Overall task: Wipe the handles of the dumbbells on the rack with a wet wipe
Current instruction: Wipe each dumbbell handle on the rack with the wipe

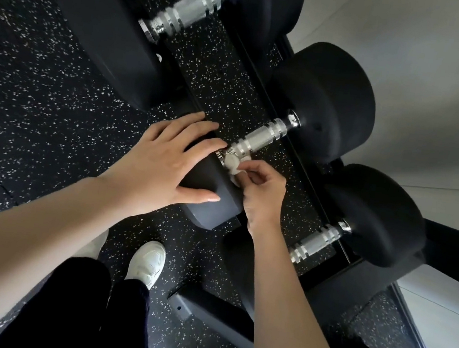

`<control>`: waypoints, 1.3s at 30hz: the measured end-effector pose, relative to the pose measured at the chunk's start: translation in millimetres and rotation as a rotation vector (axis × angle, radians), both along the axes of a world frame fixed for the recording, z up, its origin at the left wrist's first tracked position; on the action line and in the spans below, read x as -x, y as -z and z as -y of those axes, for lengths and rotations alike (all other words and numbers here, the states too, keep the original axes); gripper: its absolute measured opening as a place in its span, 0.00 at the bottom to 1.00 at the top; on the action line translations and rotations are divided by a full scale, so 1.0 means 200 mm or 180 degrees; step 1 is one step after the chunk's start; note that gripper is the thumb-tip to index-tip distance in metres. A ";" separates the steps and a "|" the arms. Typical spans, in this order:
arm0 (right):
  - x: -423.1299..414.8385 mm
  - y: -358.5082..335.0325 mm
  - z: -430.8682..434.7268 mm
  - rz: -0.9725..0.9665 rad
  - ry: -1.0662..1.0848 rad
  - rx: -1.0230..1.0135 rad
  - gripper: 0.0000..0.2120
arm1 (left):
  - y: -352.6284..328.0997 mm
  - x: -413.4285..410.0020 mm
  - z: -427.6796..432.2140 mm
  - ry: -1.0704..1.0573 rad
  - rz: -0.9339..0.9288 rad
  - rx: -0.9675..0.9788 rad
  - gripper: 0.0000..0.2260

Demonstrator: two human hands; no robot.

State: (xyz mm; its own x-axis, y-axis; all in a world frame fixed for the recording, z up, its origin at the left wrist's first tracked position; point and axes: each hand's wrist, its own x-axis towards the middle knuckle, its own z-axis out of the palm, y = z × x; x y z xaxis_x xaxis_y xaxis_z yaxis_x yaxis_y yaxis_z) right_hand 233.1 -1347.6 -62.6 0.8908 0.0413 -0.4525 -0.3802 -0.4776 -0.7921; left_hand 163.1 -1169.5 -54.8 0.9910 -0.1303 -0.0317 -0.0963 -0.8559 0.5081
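Right hand [264, 190] grip pinches wet wipe [233, 168] at near end of middle dumbbell handle [259, 139]; left hand [166, 159], fingers flat, steadies its head. Wrap probably partial. Advise wrapping fully, twisting along knurling.

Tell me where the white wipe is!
Head view, centre: the crumpled white wet wipe is pinched in the right hand against the near end of the middle dumbbell's shiny metal handle, beside the left hand on its black weight.
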 end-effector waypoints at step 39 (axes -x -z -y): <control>-0.25 0.05 -0.01 0.0083 0.2031 -0.1747 0.10 | -0.01 0.00 0.01 0.0000 -0.0025 0.0153 0.32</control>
State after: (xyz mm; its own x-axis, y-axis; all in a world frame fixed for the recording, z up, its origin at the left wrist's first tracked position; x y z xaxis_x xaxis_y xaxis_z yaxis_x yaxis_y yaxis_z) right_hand 282.3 -1345.4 -71.8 0.8278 -0.2655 -0.4941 -0.4249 0.2783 -0.8614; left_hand 163.1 -1171.0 -53.5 0.9907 -0.1317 -0.0332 -0.0920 -0.8305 0.5494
